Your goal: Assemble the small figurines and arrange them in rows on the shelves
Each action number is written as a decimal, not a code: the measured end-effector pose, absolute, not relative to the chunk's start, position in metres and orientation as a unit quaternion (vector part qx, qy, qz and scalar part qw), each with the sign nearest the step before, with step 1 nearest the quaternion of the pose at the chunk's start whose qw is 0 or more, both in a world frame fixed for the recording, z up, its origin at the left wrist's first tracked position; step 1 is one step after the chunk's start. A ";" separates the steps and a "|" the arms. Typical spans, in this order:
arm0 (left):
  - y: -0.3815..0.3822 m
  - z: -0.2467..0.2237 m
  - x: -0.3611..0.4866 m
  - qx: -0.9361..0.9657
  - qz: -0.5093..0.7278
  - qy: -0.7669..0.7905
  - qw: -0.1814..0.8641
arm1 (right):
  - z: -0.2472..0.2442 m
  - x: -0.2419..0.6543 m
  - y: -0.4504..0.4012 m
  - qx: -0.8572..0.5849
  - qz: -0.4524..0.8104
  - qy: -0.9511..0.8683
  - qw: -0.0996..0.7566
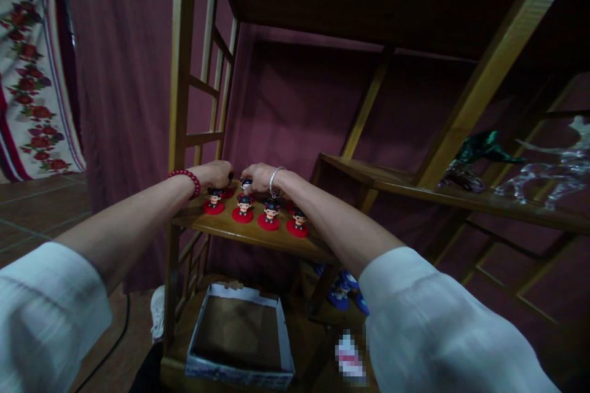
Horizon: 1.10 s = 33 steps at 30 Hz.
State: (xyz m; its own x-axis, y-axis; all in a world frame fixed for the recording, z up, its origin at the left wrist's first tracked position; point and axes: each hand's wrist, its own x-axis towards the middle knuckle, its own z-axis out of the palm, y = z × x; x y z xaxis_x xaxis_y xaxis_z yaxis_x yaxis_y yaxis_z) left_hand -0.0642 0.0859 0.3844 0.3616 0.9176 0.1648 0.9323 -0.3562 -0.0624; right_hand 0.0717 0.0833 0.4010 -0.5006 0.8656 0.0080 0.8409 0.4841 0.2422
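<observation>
Small black-haired figurines on round red bases stand in rows on a wooden shelf (276,239). In the front row are a figurine (214,199) at the left end, a second figurine (244,207), a third figurine (270,215) and one more figurine (298,221) at the right. Behind them, my left hand (219,170), with a red bead bracelet at the wrist, curls its fingers round the head of a back-row figurine (225,190). My right hand (259,177), wearing a silver bangle, pinches another back-row figurine (246,186) by its head. My forearm partly hides the figurines at the back right.
An open cardboard box (239,331) sits on the lower level. Blue figurines (340,295) stand below to the right. Transparent animal ornaments (548,172) and a green ornament (483,153) rest on the right shelf. A lattice side frame (179,73) rises at the left.
</observation>
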 end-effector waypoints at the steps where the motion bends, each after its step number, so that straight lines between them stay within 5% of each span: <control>1: 0.086 0.385 -0.064 -0.823 -0.042 -0.562 0.076 | 0.401 0.071 0.083 0.497 0.106 0.859 0.063; 23: 0.082 0.402 -0.058 -0.798 -0.065 -0.595 0.065 | 0.434 0.102 0.062 0.563 0.161 0.802 0.120; 33: 0.083 0.402 -0.021 -0.890 -0.051 -0.448 0.064 | 0.424 0.102 0.054 0.573 0.143 0.790 0.164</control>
State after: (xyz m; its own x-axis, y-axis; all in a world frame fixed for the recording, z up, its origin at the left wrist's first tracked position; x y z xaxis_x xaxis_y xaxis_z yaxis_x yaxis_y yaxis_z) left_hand -0.0211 0.0832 0.4023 0.5927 0.7916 0.1488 0.8047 -0.5898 -0.0680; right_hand 0.1022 0.0538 0.4237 -0.2890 0.9526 -0.0947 0.8587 0.3017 0.4143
